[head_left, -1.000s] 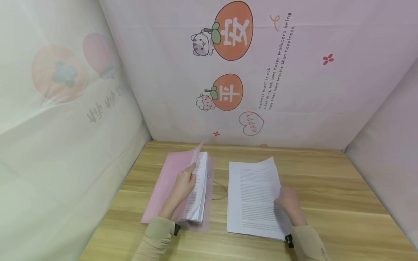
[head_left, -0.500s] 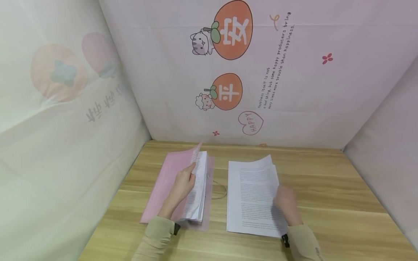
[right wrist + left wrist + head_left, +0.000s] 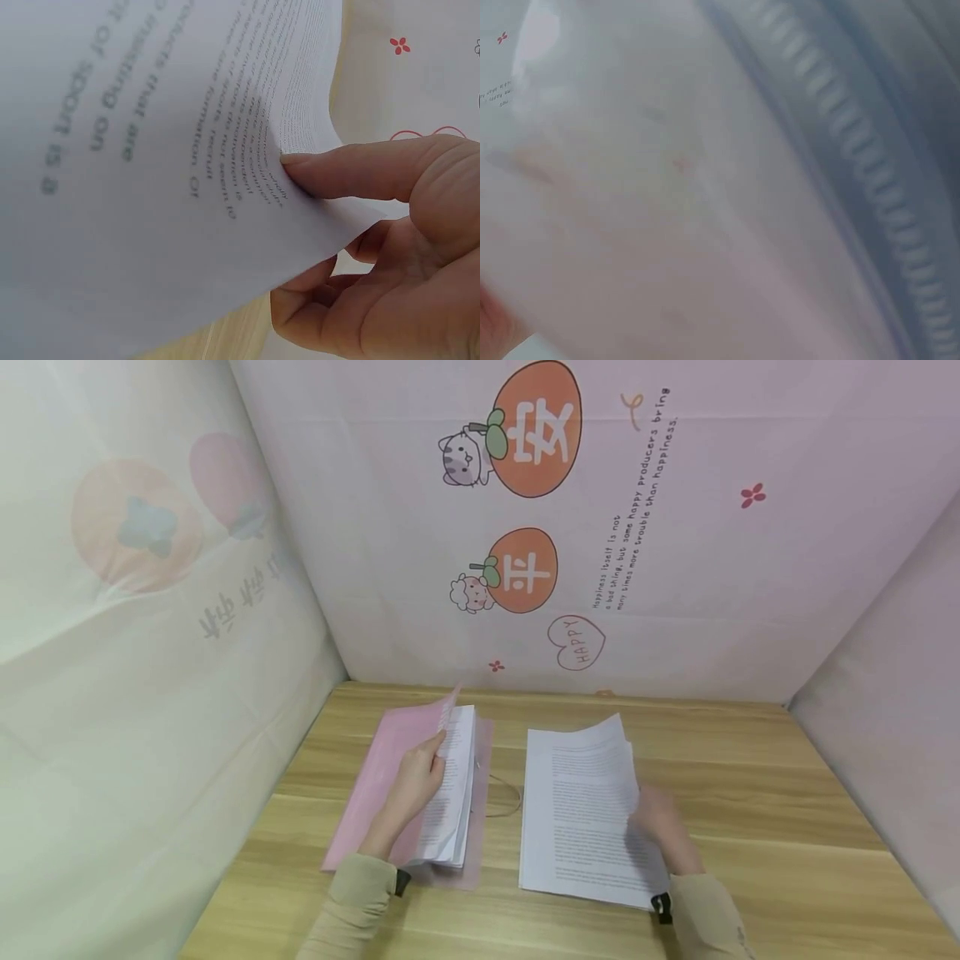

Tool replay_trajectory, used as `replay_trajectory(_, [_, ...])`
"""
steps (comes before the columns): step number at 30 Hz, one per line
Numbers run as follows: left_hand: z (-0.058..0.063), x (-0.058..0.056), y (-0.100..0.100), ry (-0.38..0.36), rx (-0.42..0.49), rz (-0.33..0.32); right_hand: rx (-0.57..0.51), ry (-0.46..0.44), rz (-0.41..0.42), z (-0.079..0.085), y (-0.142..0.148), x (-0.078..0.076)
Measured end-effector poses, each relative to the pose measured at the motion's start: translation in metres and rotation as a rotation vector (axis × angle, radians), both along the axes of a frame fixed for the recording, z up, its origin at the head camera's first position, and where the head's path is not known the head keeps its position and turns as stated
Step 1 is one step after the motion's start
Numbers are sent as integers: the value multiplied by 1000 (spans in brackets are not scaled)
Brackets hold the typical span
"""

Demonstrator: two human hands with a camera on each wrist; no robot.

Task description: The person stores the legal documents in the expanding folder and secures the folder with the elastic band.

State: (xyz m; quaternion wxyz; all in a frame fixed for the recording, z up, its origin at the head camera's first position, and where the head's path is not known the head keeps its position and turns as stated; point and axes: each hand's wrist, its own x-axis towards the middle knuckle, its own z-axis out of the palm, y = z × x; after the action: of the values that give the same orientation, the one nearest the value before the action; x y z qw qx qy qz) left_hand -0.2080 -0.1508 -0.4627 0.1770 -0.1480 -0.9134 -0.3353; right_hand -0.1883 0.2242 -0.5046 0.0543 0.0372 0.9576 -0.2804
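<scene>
A translucent pink file folder lies at the left of the table with its cover partly lifted, and a thick wad of printed sheets shows inside. My left hand holds the raised cover near its free edge, index finger stretched along it. In the left wrist view the cover fills most of the picture, blurred, beside a ribbed strip. A second stack of printed paper lies to the right. My right hand pinches the top sheet's right edge, thumb on the printed face, fingers behind, bending it upward.
A thin cord loop extends from the folder toward the right stack. The wooden table meets a printed cloth wall at the back, with cloth at both sides.
My right hand has shifted slightly left and then back right, and the lifted top corner of the sheet now sits a little farther left. My left hand and the folder have hardly moved.
</scene>
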Motion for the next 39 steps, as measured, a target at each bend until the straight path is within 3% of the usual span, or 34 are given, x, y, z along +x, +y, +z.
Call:
replay_trajectory(9, [-2, 0, 0, -20, 0, -3, -140, -24, -38, -6, 6, 1])
replay_trajectory(17, [-4, -1, 2, -18, -2, -3, -191, -83, -140, -4, 10, 1])
replay_trajectory(22, [-4, -2, 1, -6, 1, -8, -136, -52, -113, -1, 15, 2])
replay_trajectory(29, [-3, -2, 2, -28, 9, -8, -248, -35, -98, 1, 25, 8])
replay_trajectory(36, [-3, -2, 2, -48, 8, -12, -265, -36, -91, 1, 34, 6])
replay_trajectory(39, [-2, -2, 2, -57, 10, -13, -332, -59, -83, 2, 37, 6])
